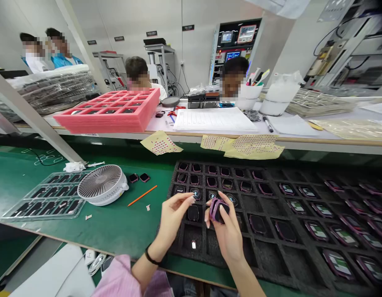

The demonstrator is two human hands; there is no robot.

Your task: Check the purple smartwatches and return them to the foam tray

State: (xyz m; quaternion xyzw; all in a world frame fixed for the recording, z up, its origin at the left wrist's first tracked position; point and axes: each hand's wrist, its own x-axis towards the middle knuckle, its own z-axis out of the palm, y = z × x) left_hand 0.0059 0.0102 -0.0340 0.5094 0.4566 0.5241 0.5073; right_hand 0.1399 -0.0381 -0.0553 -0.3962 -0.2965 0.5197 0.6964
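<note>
My right hand (229,231) is closed around a purple-rimmed watch case (219,210), held above the black foam tray (191,231); it looks like more than one case stacked together. My left hand (176,210) hovers over the tray's left part, thumb and fingertips pinched together near a watch with a lit face (195,194). Whether anything small sits in that pinch is too small to tell. Many tray compartments hold dark purple-rimmed watches, several with pale labels on the right side. A small light piece (193,244) lies in a front-left compartment.
A round white fan (102,185) stands by a clear tray of black parts (15,209) at left. An orange stick (142,196) and two watches (144,177) lie nearby. Behind, a shelf edge (302,142) bears pink foam trays (107,123). Other people sit beyond.
</note>
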